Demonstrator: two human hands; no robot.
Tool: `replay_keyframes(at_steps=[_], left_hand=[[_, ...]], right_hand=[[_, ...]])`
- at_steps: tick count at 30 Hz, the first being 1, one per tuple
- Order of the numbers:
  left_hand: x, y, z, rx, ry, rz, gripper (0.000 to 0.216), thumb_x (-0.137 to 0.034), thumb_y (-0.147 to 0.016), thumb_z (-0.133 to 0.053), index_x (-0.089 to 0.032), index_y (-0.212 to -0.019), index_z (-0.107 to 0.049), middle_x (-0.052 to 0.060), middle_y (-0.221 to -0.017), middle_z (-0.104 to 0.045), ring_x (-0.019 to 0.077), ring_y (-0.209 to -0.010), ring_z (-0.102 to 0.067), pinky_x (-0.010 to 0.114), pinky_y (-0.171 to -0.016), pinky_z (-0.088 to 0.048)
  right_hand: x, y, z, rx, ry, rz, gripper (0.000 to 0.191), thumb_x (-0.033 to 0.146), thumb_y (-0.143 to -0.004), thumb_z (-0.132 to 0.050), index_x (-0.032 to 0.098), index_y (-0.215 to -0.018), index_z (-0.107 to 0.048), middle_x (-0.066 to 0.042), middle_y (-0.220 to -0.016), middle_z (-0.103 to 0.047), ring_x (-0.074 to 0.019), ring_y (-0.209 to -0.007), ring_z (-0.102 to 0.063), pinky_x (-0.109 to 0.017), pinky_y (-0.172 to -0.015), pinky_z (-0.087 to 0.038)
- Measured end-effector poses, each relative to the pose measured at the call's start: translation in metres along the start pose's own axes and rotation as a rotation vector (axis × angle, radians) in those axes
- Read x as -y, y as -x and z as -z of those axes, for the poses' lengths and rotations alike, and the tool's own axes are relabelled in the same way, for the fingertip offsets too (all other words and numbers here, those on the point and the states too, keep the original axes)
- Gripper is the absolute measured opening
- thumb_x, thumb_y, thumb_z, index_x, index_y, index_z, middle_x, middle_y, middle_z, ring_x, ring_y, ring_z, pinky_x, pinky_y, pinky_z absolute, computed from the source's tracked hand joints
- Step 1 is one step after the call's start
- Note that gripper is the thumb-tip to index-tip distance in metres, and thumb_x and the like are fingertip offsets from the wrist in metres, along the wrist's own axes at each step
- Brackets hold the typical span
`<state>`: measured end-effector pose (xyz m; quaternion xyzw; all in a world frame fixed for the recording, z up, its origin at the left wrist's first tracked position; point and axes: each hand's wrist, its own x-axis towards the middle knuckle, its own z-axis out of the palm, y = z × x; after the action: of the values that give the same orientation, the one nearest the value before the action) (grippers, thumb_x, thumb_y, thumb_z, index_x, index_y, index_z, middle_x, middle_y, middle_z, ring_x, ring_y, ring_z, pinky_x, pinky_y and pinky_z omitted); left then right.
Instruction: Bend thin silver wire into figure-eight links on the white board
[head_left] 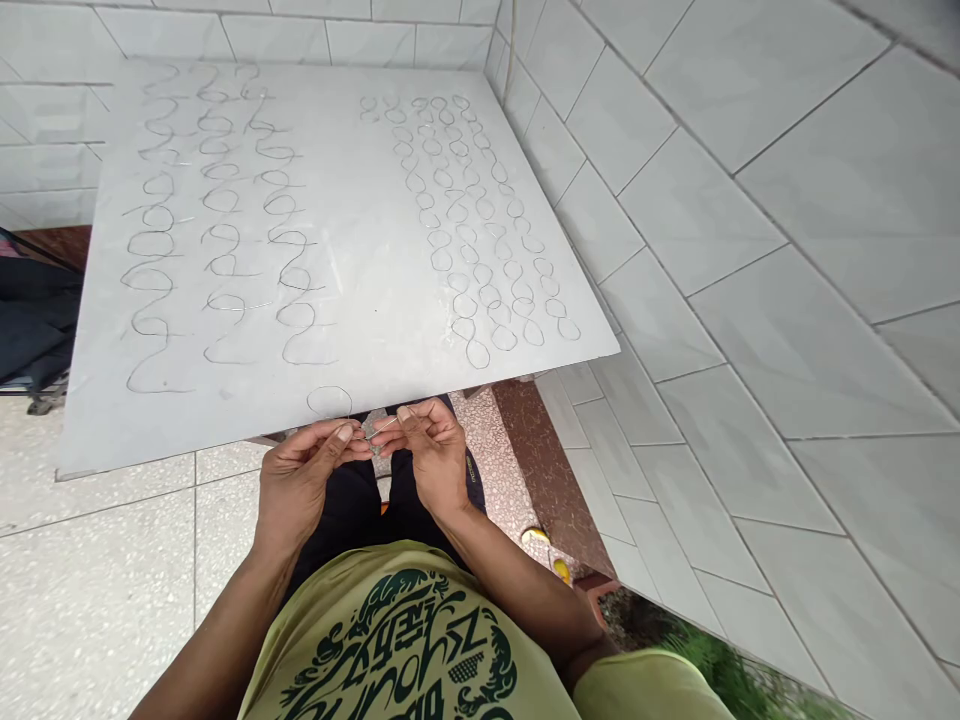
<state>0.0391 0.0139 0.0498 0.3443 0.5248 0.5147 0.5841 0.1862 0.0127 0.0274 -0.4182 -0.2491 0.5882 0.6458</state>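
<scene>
At the near edge of the white board (360, 330), my left hand (304, 470) pinches a thin dark wire, whose round loop (329, 388) rises over the board edge. My right hand (435, 450) is close beside it, thumb and fingers closed on a thin, shiny metal rod (382, 429). The rod slants toward the left fingertips; whether it touches the wire there is too small to tell. Open S-shaped wires (300, 270) lie in columns on the board's left side. Wires bent into figure eights (461, 300) lie in rows on its right side.
White tiled walls (720, 290) border the board at the back and right. Dark cloth (37, 320) hangs at the far left. Below are a speckled floor (135, 540), a brown stone strip (547, 480), yellow-and-white objects (536, 537) and green plants (712, 665).
</scene>
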Motion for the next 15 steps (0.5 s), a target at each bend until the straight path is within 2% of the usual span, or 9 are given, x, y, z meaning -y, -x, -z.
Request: replay_keyframes(at_steps=[4, 9, 12, 15], left_hand=[[-0.004, -0.002, 0.003, 0.047, 0.001, 0.062, 0.021, -0.031, -0.077, -0.089, -0.018, -0.093, -0.082, 0.006, -0.091, -0.08, 0.0181, -0.073, -0.075, 0.032, -0.074, -0.067], [-0.018, -0.004, 0.01, 0.18, 0.027, 0.226, 0.024, -0.032, -0.075, -0.09, -0.015, -0.09, -0.082, 0.008, -0.082, -0.079, 0.0175, -0.067, -0.074, 0.029, -0.066, -0.066], [-0.022, -0.003, 0.009, 0.208, 0.085, 0.306, 0.024, -0.031, -0.074, -0.091, -0.015, -0.091, -0.082, 0.007, -0.081, -0.078, 0.0155, -0.066, -0.073, 0.025, -0.064, -0.065], [-0.021, 0.001, 0.006, 0.206, 0.131, 0.334, 0.023, -0.03, -0.074, -0.091, -0.015, -0.09, -0.082, 0.007, -0.08, -0.078, 0.0139, -0.065, -0.072, 0.023, -0.063, -0.064]], right_hand=[[-0.002, -0.006, 0.009, 0.116, -0.09, -0.095, 0.027, 0.042, -0.09, -0.077, 0.021, -0.085, -0.062, -0.004, -0.081, -0.079, -0.0158, -0.059, -0.072, -0.026, -0.055, -0.058], [0.006, -0.007, 0.024, 0.285, -0.148, -0.237, 0.026, 0.043, -0.085, -0.082, 0.02, -0.089, -0.071, -0.004, -0.087, -0.08, -0.017, -0.069, -0.073, -0.027, -0.057, -0.059], [0.007, -0.005, 0.026, 0.29, -0.172, -0.245, 0.024, 0.041, -0.082, -0.085, 0.021, -0.086, -0.072, -0.003, -0.084, -0.08, -0.0169, -0.067, -0.072, -0.028, -0.059, -0.059], [0.006, -0.004, 0.024, 0.253, -0.172, -0.19, 0.02, 0.037, -0.081, -0.086, 0.021, -0.083, -0.073, -0.003, -0.082, -0.08, -0.0159, -0.063, -0.071, -0.028, -0.059, -0.058]])
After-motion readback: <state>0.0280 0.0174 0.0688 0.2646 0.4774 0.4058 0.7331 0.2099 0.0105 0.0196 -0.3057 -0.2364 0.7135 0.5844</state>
